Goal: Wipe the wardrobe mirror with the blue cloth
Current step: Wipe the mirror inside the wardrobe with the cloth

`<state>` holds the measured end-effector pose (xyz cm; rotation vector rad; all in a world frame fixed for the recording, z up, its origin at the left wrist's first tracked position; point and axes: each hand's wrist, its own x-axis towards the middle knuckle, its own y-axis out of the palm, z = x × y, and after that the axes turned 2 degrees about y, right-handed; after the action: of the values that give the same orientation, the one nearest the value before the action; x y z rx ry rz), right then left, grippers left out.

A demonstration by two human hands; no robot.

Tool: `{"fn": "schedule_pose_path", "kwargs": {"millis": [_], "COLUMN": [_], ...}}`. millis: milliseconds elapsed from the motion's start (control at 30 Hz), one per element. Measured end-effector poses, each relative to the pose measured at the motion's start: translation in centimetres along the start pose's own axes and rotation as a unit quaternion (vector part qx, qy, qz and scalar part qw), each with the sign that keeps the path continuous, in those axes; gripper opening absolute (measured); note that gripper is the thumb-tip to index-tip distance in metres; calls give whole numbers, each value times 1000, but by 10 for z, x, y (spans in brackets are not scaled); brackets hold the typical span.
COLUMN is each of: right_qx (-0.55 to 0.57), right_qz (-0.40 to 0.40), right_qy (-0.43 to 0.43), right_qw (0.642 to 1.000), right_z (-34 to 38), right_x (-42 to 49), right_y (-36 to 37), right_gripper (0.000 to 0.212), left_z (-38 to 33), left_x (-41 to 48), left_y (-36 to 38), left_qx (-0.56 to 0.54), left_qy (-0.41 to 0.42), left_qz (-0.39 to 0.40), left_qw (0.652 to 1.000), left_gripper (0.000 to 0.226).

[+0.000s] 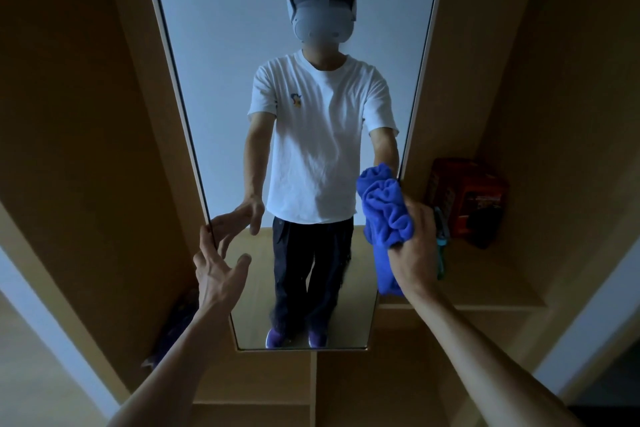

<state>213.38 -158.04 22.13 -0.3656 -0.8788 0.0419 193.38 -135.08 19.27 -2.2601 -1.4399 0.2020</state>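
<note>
The tall wardrobe mirror (221, 55) fills the middle of the head view, set in a pale frame between wooden panels. It reflects a person in a white T-shirt and dark trousers. My right hand (417, 243) grips the bunched blue cloth (384, 208) and holds it against the glass near the mirror's right edge, at about mid-height. My left hand (216, 267) has its fingers spread, with the fingertips touching the mirror's left frame edge. Part of the cloth hangs down under my right palm.
A wooden shelf (502, 288) to the right of the mirror holds a red box (471, 194). A teal strap (441, 246) hangs just behind my right hand. Wooden wardrobe panels (86, 114) flank the mirror. A dark bundle (173, 329) lies low on the left.
</note>
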Motion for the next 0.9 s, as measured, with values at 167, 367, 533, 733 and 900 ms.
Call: {"fn": "schedule_pose_path", "kwargs": {"millis": [167,367,533,733,900], "right_qx": [54,64,61,62,62], "right_qz": [-19,-44,-53,-5,17], "right_qy": [43,51,74,91,42], "right_qw": [997,996,994,994,997], "right_z": [2,8,19,36,75], "right_x": [-6,-9,-13,-28,-45], "right_y": [11,25,36,59,99], "right_gripper": [54,53,46,76,61], "left_z": [2,7,7,11,18], "left_x": [3,13,16,19,27], "left_y": [-4,-12,-16,-20,-26], "left_qx": [12,-22,-30,-22,-18], "left_qy": [6,32,33,47,44], "left_qz": [16,34,44,52,60], "left_qw": [1000,999,998,997,997], "left_gripper": [100,86,88,79,56]}}
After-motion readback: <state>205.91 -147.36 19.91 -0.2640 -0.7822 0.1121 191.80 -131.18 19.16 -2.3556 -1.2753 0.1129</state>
